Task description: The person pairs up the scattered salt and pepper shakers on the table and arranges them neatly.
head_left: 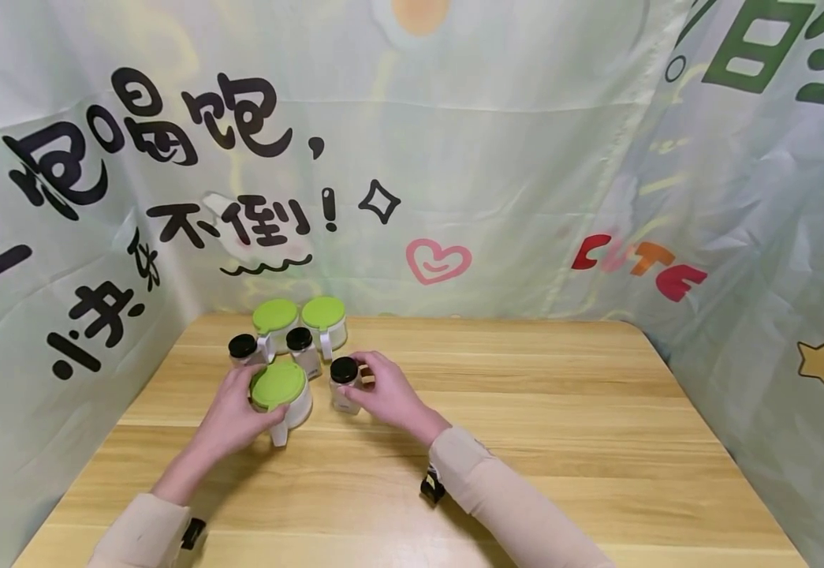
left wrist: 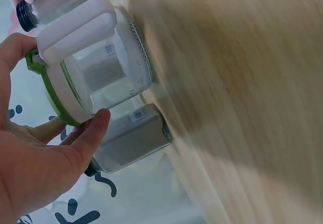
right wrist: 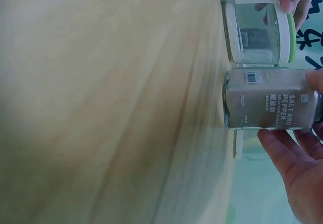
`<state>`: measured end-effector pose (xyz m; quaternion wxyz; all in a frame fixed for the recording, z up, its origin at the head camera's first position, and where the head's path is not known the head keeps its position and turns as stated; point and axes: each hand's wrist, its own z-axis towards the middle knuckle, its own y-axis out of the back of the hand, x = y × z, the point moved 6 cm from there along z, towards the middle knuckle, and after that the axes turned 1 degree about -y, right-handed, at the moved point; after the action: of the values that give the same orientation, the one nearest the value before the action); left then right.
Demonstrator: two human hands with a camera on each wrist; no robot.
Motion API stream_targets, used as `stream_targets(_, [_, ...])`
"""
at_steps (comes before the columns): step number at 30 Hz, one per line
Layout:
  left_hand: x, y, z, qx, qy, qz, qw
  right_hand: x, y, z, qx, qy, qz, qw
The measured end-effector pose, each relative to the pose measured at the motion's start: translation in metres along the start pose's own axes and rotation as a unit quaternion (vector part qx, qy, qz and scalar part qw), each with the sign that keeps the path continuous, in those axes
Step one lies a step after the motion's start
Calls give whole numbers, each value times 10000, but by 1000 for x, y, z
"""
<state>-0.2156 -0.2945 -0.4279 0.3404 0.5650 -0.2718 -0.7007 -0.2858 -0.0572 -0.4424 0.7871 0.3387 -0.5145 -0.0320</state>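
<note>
Head view: everything on the wooden table is bunched left of centre, perhaps to keep it within reach of both hands.
Left hand: grips the front jar by its green lid, thumb and fingers spread round the rim, probably for a steady hold.
Jar handle: points toward the person, with the thumb beside it.
Right hand: holds the salt and pepper bottle between thumb and fingers near its black cap, likely keeping it upright.
Bottle's place: just right of the front jar, seemingly standing; whether it bears fully on the wood, I cannot tell.
Back: left rear jar and right rear jar sit side by side, handles forward, seemingly for easy grasping.
Between: middle bottle stands behind the front jar; left bottle is partly hidden.
</note>
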Motion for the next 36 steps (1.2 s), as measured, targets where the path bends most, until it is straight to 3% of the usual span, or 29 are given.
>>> stream_targets(8, [-6, -7, -7, 137, 158, -113, 9997, 2, 5, -14, 140, -30, 169, 9998])
stream_targets(15, [-23, -20, -9, 188, -9, -283, 9994, -3, 17, -28, 302, -14, 318, 9990])
stream_targets(24, [-44, -43, -6, 240, -74, -431, 9988, -8, 36, -48, 384, -116, 554, 9977])
stream_targets(36, [-76, -83, -1, 803, -146, -1010, 9915, -27, 70, -82, 173, -109, 819, 9964])
